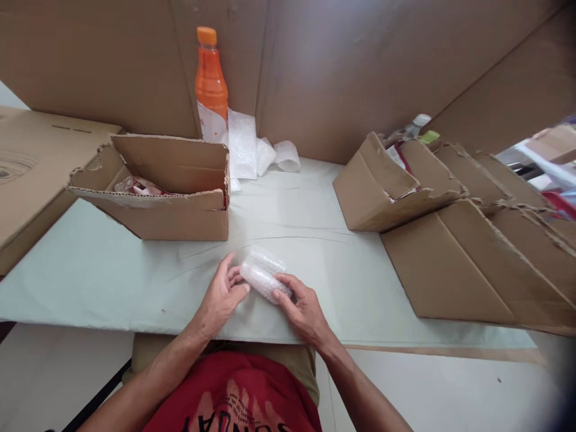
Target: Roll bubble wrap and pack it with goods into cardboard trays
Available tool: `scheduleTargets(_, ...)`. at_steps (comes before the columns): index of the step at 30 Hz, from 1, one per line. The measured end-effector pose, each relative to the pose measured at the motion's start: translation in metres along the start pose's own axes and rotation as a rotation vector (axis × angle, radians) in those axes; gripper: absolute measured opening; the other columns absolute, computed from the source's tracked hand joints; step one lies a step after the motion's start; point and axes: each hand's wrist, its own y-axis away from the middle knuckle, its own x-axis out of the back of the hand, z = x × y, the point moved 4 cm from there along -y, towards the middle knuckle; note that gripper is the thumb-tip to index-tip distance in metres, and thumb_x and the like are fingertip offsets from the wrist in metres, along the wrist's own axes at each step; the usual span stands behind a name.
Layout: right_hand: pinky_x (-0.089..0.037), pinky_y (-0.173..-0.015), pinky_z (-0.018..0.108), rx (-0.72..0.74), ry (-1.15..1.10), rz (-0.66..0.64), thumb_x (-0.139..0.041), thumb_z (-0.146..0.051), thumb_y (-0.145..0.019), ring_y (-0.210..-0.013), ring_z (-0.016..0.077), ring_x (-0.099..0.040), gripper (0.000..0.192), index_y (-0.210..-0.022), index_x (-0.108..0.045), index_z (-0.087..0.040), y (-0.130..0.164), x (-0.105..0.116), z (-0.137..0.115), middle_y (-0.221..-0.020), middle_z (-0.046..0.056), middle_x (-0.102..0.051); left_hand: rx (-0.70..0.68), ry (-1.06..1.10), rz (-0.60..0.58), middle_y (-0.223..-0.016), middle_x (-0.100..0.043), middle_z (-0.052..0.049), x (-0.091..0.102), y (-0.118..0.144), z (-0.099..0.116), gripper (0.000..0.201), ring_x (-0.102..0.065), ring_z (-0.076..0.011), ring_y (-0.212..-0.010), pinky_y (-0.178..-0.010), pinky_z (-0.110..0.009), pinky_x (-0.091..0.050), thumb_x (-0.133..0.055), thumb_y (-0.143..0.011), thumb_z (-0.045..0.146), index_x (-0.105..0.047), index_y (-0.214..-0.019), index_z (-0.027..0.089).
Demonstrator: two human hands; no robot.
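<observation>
While both hands bracket it, the bubble-wrapped bundle point(263, 277) sits low over the bench point(315, 240), near its front edge, dead centre ahead of the person. Long axis runs diagonally: far end up-left, near end down-right. Left hand point(221, 295) is at the far-left end, fingers curled against the wrap, thumb along its side. Right hand point(302, 306) has the near-right end, fingertips pressed onto it, grip narrow and closed on the wrap. Both are about equally close; neither is free. Cannot tell what is inside. Open cardboard box point(180, 210) stands beyond-left, well apart; orange bottle point(210, 84) behind it by loose bubble wrap point(245, 144). Folded cardboard trays point(450, 240) lie to the right.
</observation>
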Motion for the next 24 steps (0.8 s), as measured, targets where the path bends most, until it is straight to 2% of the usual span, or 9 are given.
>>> scheduleTargets(3,-0.057,-0.090,0.039,0.059,-0.009,-0.016,-0.060,-0.032,-0.095,-0.101,0.0237,-0.070,0.023,-0.114,-0.070,-0.025,0.007,-0.001,-0.007,-0.112,0.007,-0.076,0.056,0.074,-0.037,-0.118,-0.068,-0.012,-0.008,-0.001,0.000,0.079,-0.068,-0.0207,-0.103,-0.091,-0.034,-0.056,-0.058,-0.081,0.029,-0.028,-0.152,0.015)
scheduleTargets(5,-0.051,-0.103,0.048,0.095,0.062,0.067,-0.064,-0.036,-0.093,-0.121,0.0284,-0.063,0.028,-0.118,-0.070,-0.026,0.009,0.007,-0.007,-0.130,0.011,-0.069,0.061,0.106,-0.043,-0.111,-0.070,-0.010,-0.012,0.001,0.004,0.076,-0.068,-0.0201,-0.098,-0.087,-0.033,-0.055,-0.059,-0.080,0.026,-0.033,-0.151,0.014)
scheduleTargets(8,-0.045,-0.111,0.054,0.047,0.026,0.115,-0.069,-0.048,-0.089,-0.140,0.0329,-0.049,0.060,-0.143,-0.054,-0.026,0.007,0.021,0.000,-0.154,0.015,-0.049,0.023,0.124,-0.071,-0.104,-0.070,-0.008,-0.015,0.005,0.013,0.073,-0.067,-0.0188,-0.090,-0.082,-0.031,-0.055,-0.061,-0.080,0.025,-0.038,-0.149,0.014)
scheduleTargets(10,-0.050,-0.106,0.050,0.016,-0.141,0.019,-0.069,-0.057,-0.087,-0.135,0.0320,-0.054,0.077,-0.152,-0.041,-0.025,0.003,0.023,0.003,-0.151,0.017,-0.052,-0.009,0.119,-0.097,-0.098,-0.069,-0.007,-0.017,0.008,0.018,0.071,-0.066,-0.0174,-0.083,-0.078,-0.030,-0.055,-0.060,-0.081,0.026,-0.040,-0.148,0.014)
scheduleTargets(11,-0.053,-0.102,0.047,0.010,-0.221,-0.042,-0.069,-0.059,-0.086,-0.130,0.0311,-0.059,0.080,-0.152,-0.041,-0.024,0.001,0.021,0.003,-0.146,0.017,-0.057,-0.027,0.107,-0.098,-0.096,-0.068,-0.006,-0.017,0.008,0.020,0.070,-0.065,-0.0166,-0.080,-0.076,-0.029,-0.055,-0.061,-0.081,0.027,-0.040,-0.148,0.014)
scheduleTargets(14,-0.059,-0.091,0.038,0.006,-0.264,-0.123,-0.072,-0.055,-0.085,-0.109,0.0271,-0.070,0.064,-0.137,-0.057,-0.021,-0.003,0.010,-0.002,-0.124,0.012,-0.071,-0.114,0.003,0.007,-0.094,-0.067,-0.005,-0.010,0.008,0.024,0.065,-0.064,-0.0153,-0.078,-0.075,-0.028,-0.056,-0.061,-0.083,0.027,-0.046,-0.145,0.015)
scheduleTargets(17,-0.061,-0.075,0.031,0.039,-0.119,-0.025,-0.068,-0.040,-0.090,-0.082,0.0210,-0.072,0.033,-0.117,-0.068,-0.021,-0.005,-0.002,-0.010,-0.100,0.006,-0.077,-0.187,-0.149,0.156,-0.101,-0.069,-0.006,-0.001,0.004,0.024,0.056,-0.066,-0.0155,-0.083,-0.079,-0.027,-0.056,-0.061,-0.085,0.028,-0.053,-0.139,0.015)
scheduleTargets(21,-0.063,-0.071,0.031,0.150,-0.011,0.119,-0.064,-0.032,-0.091,-0.077,0.0210,-0.074,0.030,-0.119,-0.068,-0.021,-0.009,-0.007,-0.022,-0.104,0.008,-0.079,-0.223,-0.237,0.238,-0.104,-0.072,-0.008,0.008,0.002,0.022,0.048,-0.068,-0.0153,-0.079,-0.073,-0.026,-0.058,-0.058,-0.089,0.030,-0.057,-0.134,0.015)
scheduleTargets(24,-0.064,-0.070,0.030,0.205,0.030,0.173,-0.063,-0.030,-0.093,-0.078,0.0207,-0.075,0.027,-0.119,-0.070,-0.023,-0.018,0.007,-0.030,-0.107,0.008,-0.079,-0.451,-0.377,0.277,-0.100,-0.073,-0.007,0.017,0.010,0.042,0.044,-0.069,-0.0163,-0.081,-0.076,-0.029,-0.059,-0.058,-0.092,0.029,-0.056,-0.134,0.017)
